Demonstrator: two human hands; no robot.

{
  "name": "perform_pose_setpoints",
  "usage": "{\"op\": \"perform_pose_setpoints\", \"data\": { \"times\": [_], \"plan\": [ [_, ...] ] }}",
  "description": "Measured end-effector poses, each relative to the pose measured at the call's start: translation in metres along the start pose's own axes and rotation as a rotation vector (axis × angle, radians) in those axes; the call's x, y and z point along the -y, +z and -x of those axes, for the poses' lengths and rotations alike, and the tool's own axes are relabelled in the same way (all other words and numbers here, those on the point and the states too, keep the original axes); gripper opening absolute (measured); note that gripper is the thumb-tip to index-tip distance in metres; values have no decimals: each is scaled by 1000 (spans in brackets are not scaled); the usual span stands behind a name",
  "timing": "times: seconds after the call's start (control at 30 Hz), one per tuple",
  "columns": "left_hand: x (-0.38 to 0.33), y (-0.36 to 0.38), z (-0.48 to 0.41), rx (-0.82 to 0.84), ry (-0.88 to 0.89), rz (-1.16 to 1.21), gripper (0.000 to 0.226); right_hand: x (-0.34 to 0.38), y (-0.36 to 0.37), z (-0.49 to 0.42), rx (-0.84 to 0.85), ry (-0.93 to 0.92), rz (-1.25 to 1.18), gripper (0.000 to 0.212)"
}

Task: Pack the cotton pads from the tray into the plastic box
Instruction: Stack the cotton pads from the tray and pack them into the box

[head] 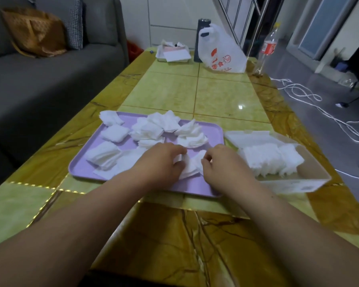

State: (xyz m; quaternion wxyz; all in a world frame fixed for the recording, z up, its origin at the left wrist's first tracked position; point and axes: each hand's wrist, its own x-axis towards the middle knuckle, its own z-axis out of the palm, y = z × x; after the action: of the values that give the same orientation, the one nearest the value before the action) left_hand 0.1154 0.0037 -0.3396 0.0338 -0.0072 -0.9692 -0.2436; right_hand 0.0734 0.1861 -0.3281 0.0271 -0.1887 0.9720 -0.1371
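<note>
A small stack of cotton pads [190,168] lies on the lilac tray [81,168] between both hands: the left hand [160,162] pinches it with curled fingers from 9 o'clock, the right hand [222,164] from 3 o'clock. The part-filled plastic box [288,184] stands at the tray's 3 o'clock.
</note>
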Motion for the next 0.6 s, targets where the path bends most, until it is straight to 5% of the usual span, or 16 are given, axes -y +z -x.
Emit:
{"op": "perform_pose_setpoints", "data": {
  "times": [0.23,0.3,0.4,0.6],
  "plan": [
    [3,-11,1,90,-26,-7,67,3,-4,-4,27,42,-73,44],
    [3,-11,-2,109,-69,57,54,4,-7,-6,74,105,-191,46],
    [2,-10,-3,105,-60,96,25,0,-5,-5,80,152,-309,12],
    [7,-10,3,-26,-57,319,22,-2,-6,-2,-121,119,-598,22]
  ]
}}
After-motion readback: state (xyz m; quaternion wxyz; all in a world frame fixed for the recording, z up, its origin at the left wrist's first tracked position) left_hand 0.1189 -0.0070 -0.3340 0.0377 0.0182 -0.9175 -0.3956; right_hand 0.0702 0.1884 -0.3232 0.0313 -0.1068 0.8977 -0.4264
